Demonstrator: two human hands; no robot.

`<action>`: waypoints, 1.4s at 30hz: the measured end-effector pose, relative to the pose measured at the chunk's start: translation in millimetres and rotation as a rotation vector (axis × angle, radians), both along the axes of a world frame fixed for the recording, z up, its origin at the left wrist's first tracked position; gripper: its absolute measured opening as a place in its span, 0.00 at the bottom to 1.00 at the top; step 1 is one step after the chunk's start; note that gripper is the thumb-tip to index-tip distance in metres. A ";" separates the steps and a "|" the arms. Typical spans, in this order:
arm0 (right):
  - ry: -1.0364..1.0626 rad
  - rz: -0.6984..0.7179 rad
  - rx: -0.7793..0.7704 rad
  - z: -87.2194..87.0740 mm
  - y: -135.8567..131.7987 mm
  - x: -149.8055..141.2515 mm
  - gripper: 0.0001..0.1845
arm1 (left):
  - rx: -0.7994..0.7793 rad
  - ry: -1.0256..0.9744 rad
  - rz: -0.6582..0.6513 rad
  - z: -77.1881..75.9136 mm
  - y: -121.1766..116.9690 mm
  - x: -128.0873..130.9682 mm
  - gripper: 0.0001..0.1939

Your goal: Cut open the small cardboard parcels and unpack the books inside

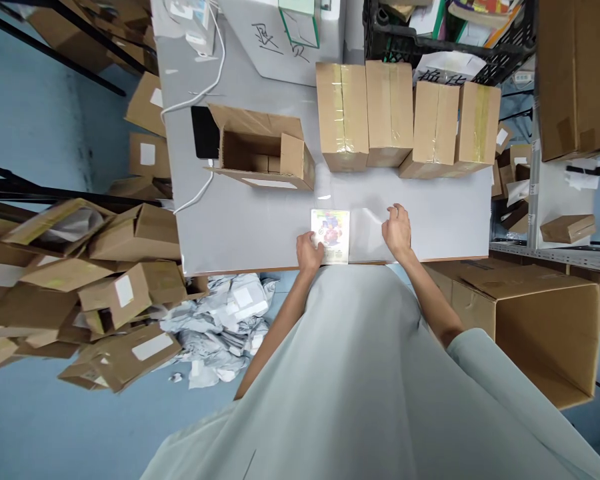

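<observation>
**Booklet out, carton open, four boxes taped**

The left hand (309,253) has its fingers clamped on the left edge of the booklet (334,233), flat at the near edge of the tabletop (447,223). The right hand (397,232) has its fingers curled beside clear film (364,230); whether they grip it, I cannot tell.

Four boxes (343,117) are taped shut, so that part looks done. The carton (298,160) is unsealed and the booklet lies outside it, so closing up seems left.

Behind stand a white bin (300,67) and a black crate (513,50). Opened cartons (145,233) and grey bags (230,327) heap at left; a shelf (557,187) stands at right.
</observation>
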State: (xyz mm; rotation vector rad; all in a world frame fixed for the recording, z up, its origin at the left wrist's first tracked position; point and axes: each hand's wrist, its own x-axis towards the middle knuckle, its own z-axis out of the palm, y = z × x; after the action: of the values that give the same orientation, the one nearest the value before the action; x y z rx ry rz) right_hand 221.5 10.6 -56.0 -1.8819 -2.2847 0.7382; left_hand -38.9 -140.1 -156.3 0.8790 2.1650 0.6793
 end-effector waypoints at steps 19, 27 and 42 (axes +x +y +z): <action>0.033 0.358 -0.416 -46.3 -33.7 -55.4 0.08 | 0.019 0.122 -0.348 10.1 28.0 67.1 0.34; 0.694 0.191 -0.466 1.6 -32.5 -40.3 0.07 | 0.198 -0.084 -0.190 42.8 12.1 34.7 0.34; -0.208 -0.037 -0.188 6.9 -2.9 11.7 0.18 | -0.080 -0.014 0.062 7.7 -6.2 -0.5 0.24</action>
State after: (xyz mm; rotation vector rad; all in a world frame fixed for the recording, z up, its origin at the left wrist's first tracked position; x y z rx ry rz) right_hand 233.1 7.7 -49.0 -2.1724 -2.3653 0.8142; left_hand -39.4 -146.3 -148.6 0.7657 2.1992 0.6223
